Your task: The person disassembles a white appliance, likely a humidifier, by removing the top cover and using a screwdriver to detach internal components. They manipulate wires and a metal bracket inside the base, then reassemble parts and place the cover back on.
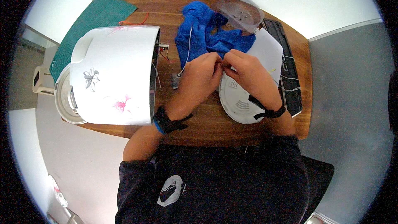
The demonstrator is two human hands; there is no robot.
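Observation:
My left hand and my right hand meet fingertip to fingertip above the middle of the table. Both are closed in a pinch, and whatever sits between the fingers is too small or hidden to name. Partly beneath my right hand and wrist lies a round white plastic cover with vent slots. Left of my hands, a white rice cooker body with printed flowers rests on its side, wires showing at its open end. A small part on a thin white wire lies beside my left wrist.
A crumpled blue cloth lies beyond my hands. Behind it to the right stands a clear plastic tub holding small dark pieces. White paper and a long black tray line the right side. A green mat covers the far left.

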